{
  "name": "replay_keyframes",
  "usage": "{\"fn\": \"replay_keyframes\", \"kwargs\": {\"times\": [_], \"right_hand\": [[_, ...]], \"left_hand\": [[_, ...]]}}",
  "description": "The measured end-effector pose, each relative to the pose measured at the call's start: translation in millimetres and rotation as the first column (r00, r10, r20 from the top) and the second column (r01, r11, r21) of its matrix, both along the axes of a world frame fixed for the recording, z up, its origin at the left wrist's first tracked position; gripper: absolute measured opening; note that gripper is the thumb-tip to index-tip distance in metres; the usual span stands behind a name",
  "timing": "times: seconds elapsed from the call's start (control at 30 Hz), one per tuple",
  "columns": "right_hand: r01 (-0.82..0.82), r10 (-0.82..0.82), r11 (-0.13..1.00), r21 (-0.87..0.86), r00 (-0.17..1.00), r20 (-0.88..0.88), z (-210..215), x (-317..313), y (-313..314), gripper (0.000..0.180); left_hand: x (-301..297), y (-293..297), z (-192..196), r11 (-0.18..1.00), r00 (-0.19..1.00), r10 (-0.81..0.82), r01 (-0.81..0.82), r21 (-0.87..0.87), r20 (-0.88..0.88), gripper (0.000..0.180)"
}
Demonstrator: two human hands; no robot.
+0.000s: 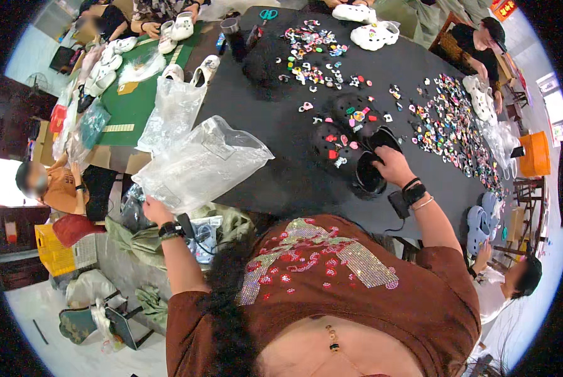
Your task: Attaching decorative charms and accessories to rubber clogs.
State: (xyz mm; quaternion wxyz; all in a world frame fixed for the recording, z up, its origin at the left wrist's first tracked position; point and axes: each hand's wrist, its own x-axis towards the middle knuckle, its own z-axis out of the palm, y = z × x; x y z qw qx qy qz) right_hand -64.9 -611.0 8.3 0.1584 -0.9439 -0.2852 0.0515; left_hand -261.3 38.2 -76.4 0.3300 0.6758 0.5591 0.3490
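Gripping the heel end of a black clog, the right hand is closed over the shoe's rim, fingers curled into the opening, with a dark watch and bands at the wrist. That clog lies on the black table directly under the hand; its twin sits touching it on the side away from the person, and both carry small coloured charms pressed into their uppers. Off to the other side, the left hand is shut on the lower corner of a clear plastic bag, which billows up over the table's near edge, well apart from the shoes.

Judging from this, the step in hand looks like bagging a finished pair: one hand has the shoe, the other the bag. The next move would call for lifting the clog clear without knocking charms loose, finding the bag's mouth and spreading it, since it appears crumpled and its opening cannot be made out.

Farther beyond the right hand, loose charms lie scattered thickly across the table. Beyond those, white clogs rest at the far end, where other people's hands work.
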Motion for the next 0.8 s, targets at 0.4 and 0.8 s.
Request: {"fn": "replay_keyframes", "kwargs": {"times": [0.4, 0.8], "right_hand": [[0.094, -0.077, 0.986, 0.141, 0.989, -0.127, -10.6, -19.0, 122.7, 0.027], [0.091, -0.128, 0.991, -0.094, 0.832, -0.540, -39.2, -17.3, 204.0, 0.050]], "left_hand": [[3.8, -44.6, -62.3, 0.744, 0.932, -0.252, 0.358, -0.564, 0.260, 0.034], [22.3, -102.5, -0.7, 0.645, 0.868, -0.458, 0.473, -0.600, 0.192, 0.066]]}}
